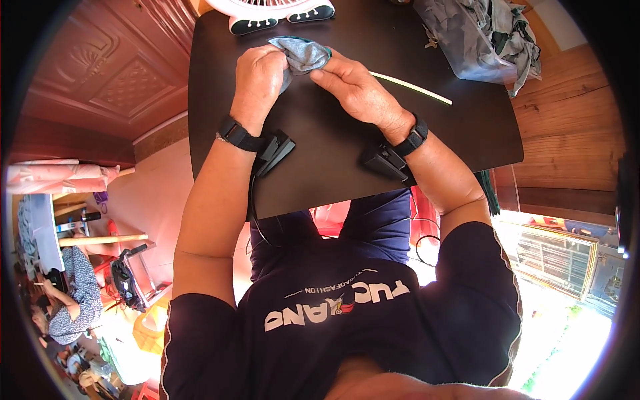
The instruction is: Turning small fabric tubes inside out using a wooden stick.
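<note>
Looking down at my own arms, I see both hands meeting near the top centre of the frame over a black tabletop (333,133). My left hand (257,77) is closed in a fist-like grip around one side of a small grey cloth (303,53), which may be a sock, though the bunched fabric makes that hard to tell. My right hand (353,87) pinches the other side of it between thumb and fingertips. The cloth is held just above the tabletop, crumpled between the two grips. It looks as if I am partway through working the fabric, turning or straightening it; the next move would call for a steady hold on one side while the other hand pulls or smooths.

Each wrist carries a black band with a small black device (273,152) attached. At the top edge stands the white base of a fan (280,17), just beyond the cloth. A thin pale stick (413,88) lies to the right of my right hand. At upper right sits a clear bag of grey fabrics (487,37). Nothing lies between my hands and the cloth. At lower left another person (73,300) sits well apart.
</note>
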### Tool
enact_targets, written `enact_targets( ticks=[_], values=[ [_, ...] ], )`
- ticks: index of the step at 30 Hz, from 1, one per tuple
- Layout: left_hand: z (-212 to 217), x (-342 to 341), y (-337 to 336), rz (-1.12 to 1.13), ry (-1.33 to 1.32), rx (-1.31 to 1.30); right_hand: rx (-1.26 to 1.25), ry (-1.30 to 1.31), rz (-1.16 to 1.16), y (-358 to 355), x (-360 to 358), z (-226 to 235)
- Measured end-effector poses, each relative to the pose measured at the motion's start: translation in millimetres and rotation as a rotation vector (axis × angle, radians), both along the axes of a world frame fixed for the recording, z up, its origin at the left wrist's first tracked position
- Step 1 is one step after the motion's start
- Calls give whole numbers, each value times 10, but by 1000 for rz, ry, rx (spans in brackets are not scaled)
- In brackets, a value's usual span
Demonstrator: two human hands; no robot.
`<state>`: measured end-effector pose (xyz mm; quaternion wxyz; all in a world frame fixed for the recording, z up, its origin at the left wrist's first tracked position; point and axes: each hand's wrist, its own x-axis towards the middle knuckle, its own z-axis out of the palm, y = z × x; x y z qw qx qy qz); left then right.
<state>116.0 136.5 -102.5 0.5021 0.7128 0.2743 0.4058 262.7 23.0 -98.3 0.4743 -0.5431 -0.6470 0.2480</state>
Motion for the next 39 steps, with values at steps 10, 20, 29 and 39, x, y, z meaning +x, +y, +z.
enact_targets(
  ticks=[10, 20, 29, 39],
  values=[
    [14, 14, -87, 5, 57, -83, -80, 470, -47, 23, -22, -40],
    [90, 43, -133, -363, 327, -213, -183, 469, -56, -15, 40, 105],
    [113, 101, -232, -495, -110, -195, -371, 90, 25, -73, 75, 209],
    [94, 91, -242, -495, -33, -317, -440, 125, 181, -111, 162, 326]
  ],
)
